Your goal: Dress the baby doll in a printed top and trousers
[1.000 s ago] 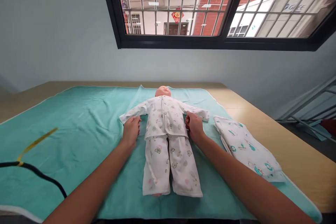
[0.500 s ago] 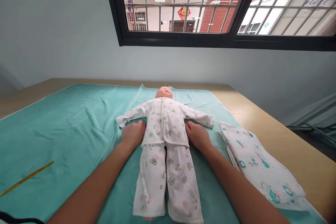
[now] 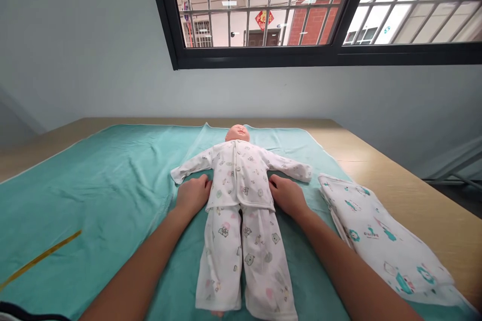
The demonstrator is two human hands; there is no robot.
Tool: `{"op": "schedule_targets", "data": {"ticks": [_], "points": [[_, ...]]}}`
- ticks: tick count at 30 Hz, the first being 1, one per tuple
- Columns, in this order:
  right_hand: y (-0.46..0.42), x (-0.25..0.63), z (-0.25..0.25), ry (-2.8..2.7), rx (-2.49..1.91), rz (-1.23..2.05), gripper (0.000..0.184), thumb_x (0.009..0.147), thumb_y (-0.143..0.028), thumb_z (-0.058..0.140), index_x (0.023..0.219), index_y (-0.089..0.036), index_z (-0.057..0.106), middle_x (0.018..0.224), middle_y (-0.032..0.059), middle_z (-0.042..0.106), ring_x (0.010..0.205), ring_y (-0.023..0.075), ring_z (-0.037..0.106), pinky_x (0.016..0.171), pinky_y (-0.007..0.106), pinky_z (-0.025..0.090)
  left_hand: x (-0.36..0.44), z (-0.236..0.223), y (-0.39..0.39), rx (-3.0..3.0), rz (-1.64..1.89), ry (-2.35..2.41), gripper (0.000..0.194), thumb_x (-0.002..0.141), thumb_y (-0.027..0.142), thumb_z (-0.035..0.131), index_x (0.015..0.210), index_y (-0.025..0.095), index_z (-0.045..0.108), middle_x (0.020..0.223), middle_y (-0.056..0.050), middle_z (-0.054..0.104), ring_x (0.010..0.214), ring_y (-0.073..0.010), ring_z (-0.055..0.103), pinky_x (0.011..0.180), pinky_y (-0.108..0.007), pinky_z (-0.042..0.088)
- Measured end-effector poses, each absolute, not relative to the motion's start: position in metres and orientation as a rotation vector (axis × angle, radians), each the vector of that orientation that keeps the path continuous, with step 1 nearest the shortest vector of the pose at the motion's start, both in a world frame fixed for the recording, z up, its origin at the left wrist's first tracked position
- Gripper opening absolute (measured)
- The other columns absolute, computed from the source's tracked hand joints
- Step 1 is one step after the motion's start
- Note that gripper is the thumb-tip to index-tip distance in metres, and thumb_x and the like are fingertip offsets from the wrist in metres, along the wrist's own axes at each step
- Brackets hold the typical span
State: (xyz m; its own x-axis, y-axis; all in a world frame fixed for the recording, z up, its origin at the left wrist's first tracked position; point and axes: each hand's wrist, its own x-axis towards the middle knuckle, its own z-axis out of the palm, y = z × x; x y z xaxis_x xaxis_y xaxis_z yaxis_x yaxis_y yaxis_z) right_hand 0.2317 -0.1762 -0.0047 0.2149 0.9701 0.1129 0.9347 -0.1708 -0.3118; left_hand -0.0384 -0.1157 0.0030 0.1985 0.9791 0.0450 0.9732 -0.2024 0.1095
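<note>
A baby doll [image 3: 237,133] lies on its back on a teal sheet [image 3: 124,175], its head toward the wall. It wears a white printed jacket [image 3: 241,173] with long sleeves spread out to both sides, and matching trousers [image 3: 222,261]. Closed against the jacket's left side is my left hand [image 3: 194,193], below the sleeve. My right hand [image 3: 288,194] is closed in the same way at the jacket's right side. The fingertips of both hands are hidden, so whether cloth is in them does not show.
A folded white cloth with teal prints [image 3: 380,230] lies to the right, near the edge of the wooden table [image 3: 376,155]. A yellow-brown strip [image 3: 41,259] is on the sheet at left. Behind the table are a wall and a barred window [image 3: 259,57].
The whole view has shifted slightly, so everything on the table appears a little further right. Both hands stay closed at the jacket's sides, and the doll's pose is the same.
</note>
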Motion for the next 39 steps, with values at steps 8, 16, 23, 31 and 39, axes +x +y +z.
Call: {"op": "schedule_targets", "data": {"ticks": [8,16,23,31,39], "points": [[-0.1770,0.2318,-0.0060,-1.782,-2.166,0.158,0.028,0.093,-0.039,0.044,0.077,-0.022,0.059,0.077,0.0021,0.068,0.062,0.0157,0.051,0.054,0.028,0.019,-0.0392,0.0005,-0.1152,2.379,0.168,1.957,0.036,0.097,0.041,0.035,0.085,0.021,0.062,0.081,-0.008,0.072,0.074,-0.0248,0.067,0.054,-0.030,0.029],[-0.1772,0.2319,-0.0060,-1.792,-2.182,0.138,0.026,0.092,-0.039,0.044,0.077,-0.023,0.058,0.078,0.0014,0.068,0.063,0.0155,0.051,0.054,0.028,0.018,-0.0388,0.0012,-0.1160,2.369,0.164,1.972,0.032,0.096,0.039,0.036,0.083,0.022,0.060,0.083,-0.007,0.073,0.074,-0.0244,0.066,0.054,-0.030,0.027],[-0.1766,0.2333,-0.0082,-1.795,-2.180,0.136,0.026,0.092,-0.039,0.044,0.077,-0.023,0.059,0.077,0.0012,0.068,0.063,0.0159,0.051,0.054,0.028,0.019,-0.0393,0.0008,-0.1167,2.362,0.170,1.967,0.031,0.095,0.039,0.037,0.084,0.022,0.060,0.081,-0.007,0.072,0.072,-0.0245,0.065,0.054,-0.030,0.027],[-0.1758,0.2314,-0.0060,-1.800,-2.204,0.126,0.028,0.093,-0.039,0.043,0.078,-0.023,0.059,0.081,0.0026,0.070,0.065,0.0164,0.054,0.054,0.028,0.019,-0.0392,0.0006,-0.1162,2.362,0.182,1.960,0.032,0.095,0.039,0.037,0.081,0.022,0.059,0.079,-0.007,0.071,0.070,-0.0233,0.064,0.053,-0.030,0.024],[-0.1767,0.2306,-0.0063,-1.803,-2.206,0.134,0.028,0.093,-0.039,0.043,0.078,-0.023,0.059,0.081,0.0026,0.070,0.066,0.0171,0.055,0.054,0.028,0.019,-0.0398,0.0009,-0.1161,2.382,0.166,1.963,0.032,0.095,0.040,0.036,0.080,0.022,0.059,0.080,-0.008,0.071,0.071,-0.0239,0.065,0.054,-0.030,0.024]]}}
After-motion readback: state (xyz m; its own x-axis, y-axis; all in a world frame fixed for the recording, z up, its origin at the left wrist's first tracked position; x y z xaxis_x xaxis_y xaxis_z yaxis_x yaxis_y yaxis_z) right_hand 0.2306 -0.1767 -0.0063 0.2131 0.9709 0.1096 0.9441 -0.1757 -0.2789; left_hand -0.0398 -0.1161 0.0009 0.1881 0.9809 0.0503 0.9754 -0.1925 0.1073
